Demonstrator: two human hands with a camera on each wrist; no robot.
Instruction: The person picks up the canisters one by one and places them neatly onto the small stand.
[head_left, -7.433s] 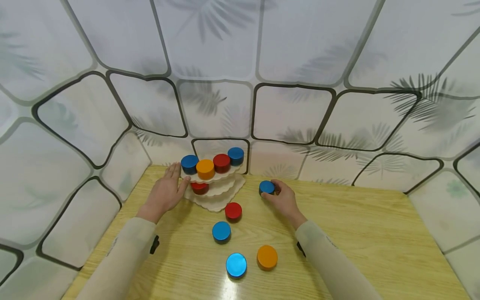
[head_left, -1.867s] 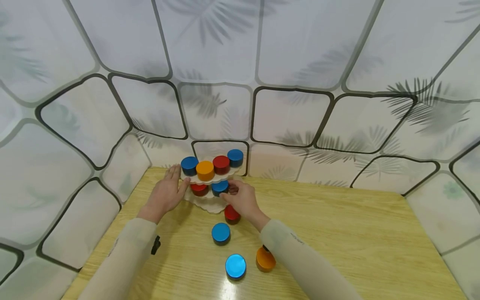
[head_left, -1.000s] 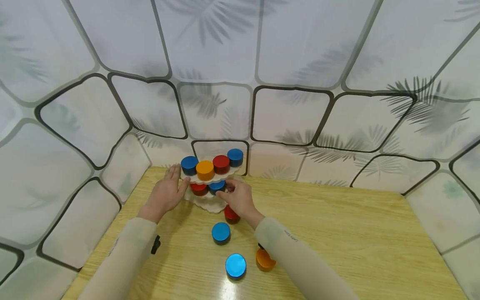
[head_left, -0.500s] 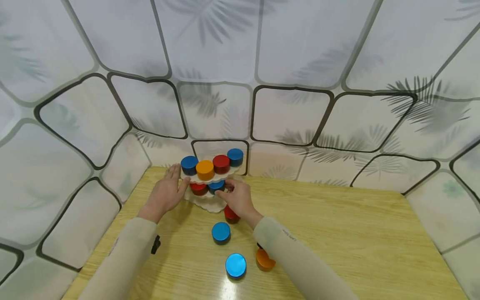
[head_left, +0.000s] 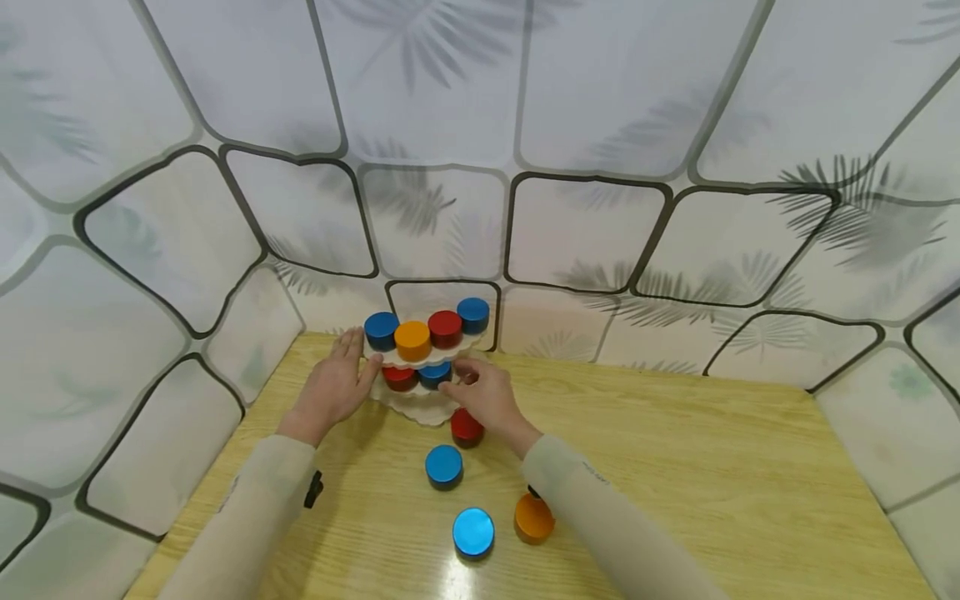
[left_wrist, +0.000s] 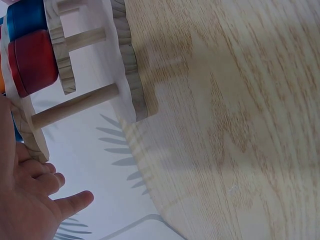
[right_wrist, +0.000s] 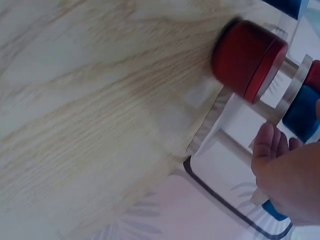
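Note:
A tiered wooden stand (head_left: 420,408) with scalloped white shelves stands against the back wall. My left hand (head_left: 333,387) holds the left edge of its top shelf, thumb at the front and fingers bent at the side in the left wrist view. A blue round tin (head_left: 435,377) sits on the middle shelf beside a red tin (head_left: 400,379). My right hand (head_left: 491,400) is at the blue tin's right side, fingers loosely bent and drawn slightly back from it. Along the top shelf stand two blue tins, an orange tin (head_left: 412,340) and another red tin (head_left: 446,330).
On the wooden table (head_left: 675,467) a loose red tin (head_left: 467,427) stands just below my right hand. Two loose blue tins, one of them at the front (head_left: 473,533), and an orange tin (head_left: 534,518) stand nearer me. My right sleeve partly covers the orange one.
My right hand carried the blue tin left from the table onto the middle shelf and slid it inward. Just now the hand draws slightly right, off the tin. The left hand keeps its place.

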